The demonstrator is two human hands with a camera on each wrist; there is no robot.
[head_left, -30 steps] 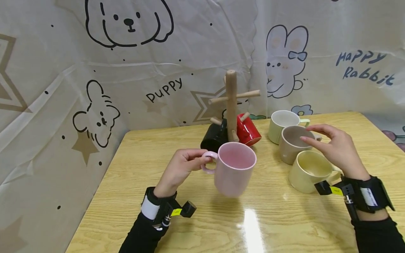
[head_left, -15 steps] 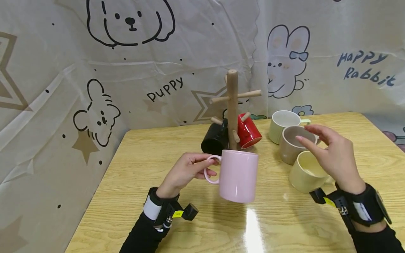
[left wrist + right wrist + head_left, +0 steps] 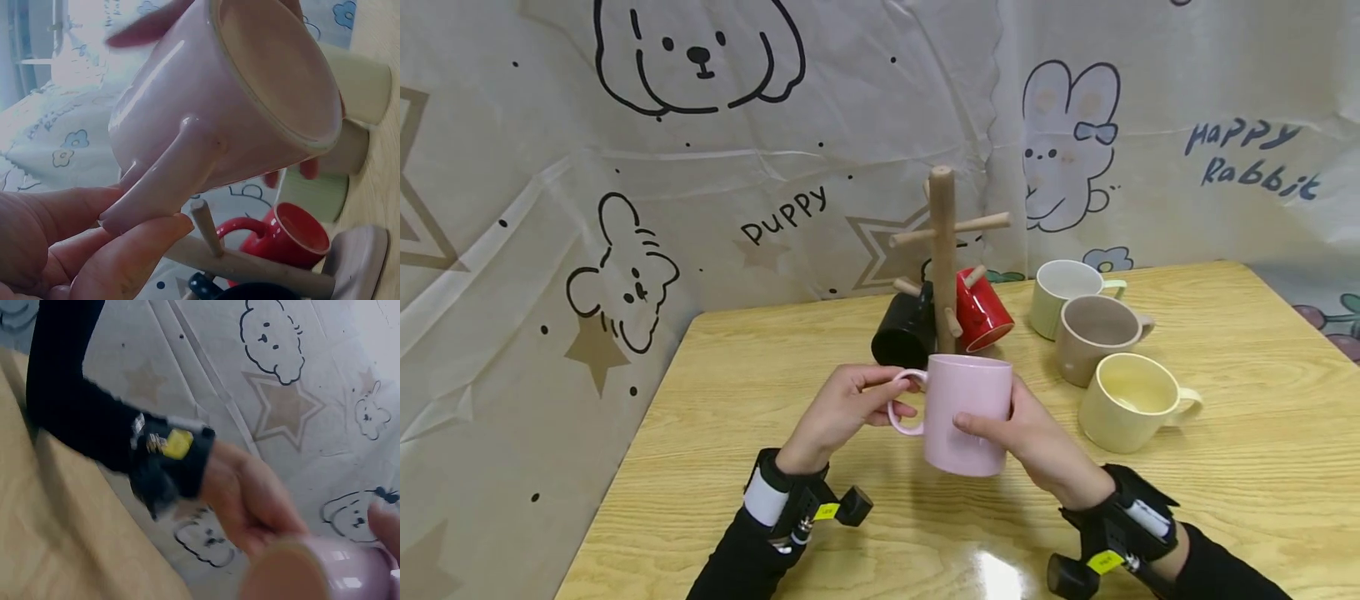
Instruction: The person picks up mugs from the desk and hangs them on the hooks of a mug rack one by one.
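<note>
A pink mug [image 3: 967,392] is held up over the table in front of the wooden mug tree [image 3: 943,250]. My left hand [image 3: 847,408] pinches its handle [image 3: 165,175] between thumb and fingers, as the left wrist view shows closely. From the other side, my right hand [image 3: 1037,442] grips the mug's body, thumb across the front and fingers behind, mostly hidden. On the tree's lower pegs hang a black mug [image 3: 904,329] at left and a red mug [image 3: 983,315] at right, both tilted. The upper pegs bear no mugs.
To the right, a pale green mug [image 3: 1066,296], a taupe mug [image 3: 1093,342] and a yellow mug [image 3: 1126,404] stand upright in a row on the wooden table [image 3: 722,500], handles pointing right. A printed cloth [image 3: 760,150] hangs behind the table.
My right hand has moved left from over the taupe and yellow mugs to grip the pink mug's body. The pink mug first tipped its opening away from view, then stayed nearly still.
</note>
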